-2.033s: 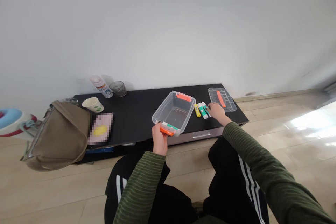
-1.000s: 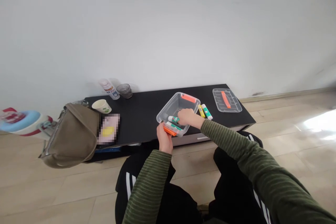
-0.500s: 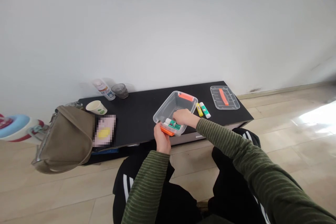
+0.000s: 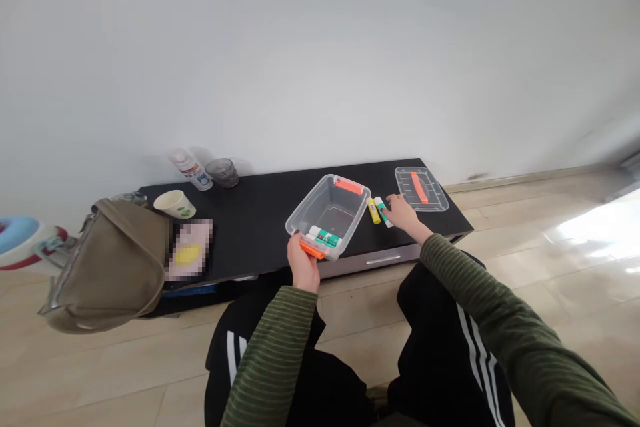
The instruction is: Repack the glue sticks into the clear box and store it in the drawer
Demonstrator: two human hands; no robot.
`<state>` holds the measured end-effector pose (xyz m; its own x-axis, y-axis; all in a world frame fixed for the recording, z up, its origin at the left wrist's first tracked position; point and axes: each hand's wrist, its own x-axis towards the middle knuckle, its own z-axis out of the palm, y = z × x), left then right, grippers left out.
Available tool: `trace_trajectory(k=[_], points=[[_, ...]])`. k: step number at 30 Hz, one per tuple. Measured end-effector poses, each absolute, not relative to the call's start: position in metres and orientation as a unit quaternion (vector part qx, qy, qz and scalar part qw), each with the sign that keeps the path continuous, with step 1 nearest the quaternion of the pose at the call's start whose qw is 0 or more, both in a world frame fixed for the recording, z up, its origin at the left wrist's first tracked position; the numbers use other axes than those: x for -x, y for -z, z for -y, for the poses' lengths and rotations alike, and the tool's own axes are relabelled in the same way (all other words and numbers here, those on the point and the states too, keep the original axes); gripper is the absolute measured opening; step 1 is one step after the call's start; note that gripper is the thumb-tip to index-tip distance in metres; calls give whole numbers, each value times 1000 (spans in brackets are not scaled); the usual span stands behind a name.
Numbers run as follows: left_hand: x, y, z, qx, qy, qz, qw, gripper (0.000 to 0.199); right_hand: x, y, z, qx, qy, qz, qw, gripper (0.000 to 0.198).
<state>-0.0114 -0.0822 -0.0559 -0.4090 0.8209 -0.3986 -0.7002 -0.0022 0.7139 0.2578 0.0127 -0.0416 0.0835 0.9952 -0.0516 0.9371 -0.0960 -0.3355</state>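
A clear plastic box with orange latches sits on the black cabinet top. My left hand grips its near left corner beside the front latch. Inside the box, against the near wall, lie green-and-white glue sticks; how many is hard to tell. To the right of the box, a yellow glue stick and another green-and-white glue stick lie side by side. My right hand is at the right side of that green-and-white stick, thumb and fingers apart, fingertips at or touching it.
The box's clear lid with an orange handle lies at the right end of the cabinet. Toward the left stand a spray can, a dark glass, a paper cup and a brown bag, near a blurred-out packet.
My right hand has come out of the box and moved right to the loose glue sticks. My left hand stays on the box. The view has shifted slightly.
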Motion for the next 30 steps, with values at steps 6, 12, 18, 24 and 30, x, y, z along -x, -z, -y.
trace_trajectory(k=[6, 12, 18, 24, 30], points=[[12, 57, 82, -64, -716, -442, 536, 26, -262, 65, -13, 752, -166, 638, 22, 33], [11, 55, 82, -60, -712, -444, 541, 28, -264, 66, -13, 763, -172, 623, 16, 32], [10, 54, 83, -63, -713, -440, 542, 28, -246, 32, -2, 726, -143, 634, 223, 28], [9, 53, 83, -54, -715, -441, 541, 27, -187, -32, 18, 555, -79, 801, 210, 36], [10, 55, 81, -55, -718, -439, 538, 24, -130, -38, 2, 525, -72, 845, -73, 34]])
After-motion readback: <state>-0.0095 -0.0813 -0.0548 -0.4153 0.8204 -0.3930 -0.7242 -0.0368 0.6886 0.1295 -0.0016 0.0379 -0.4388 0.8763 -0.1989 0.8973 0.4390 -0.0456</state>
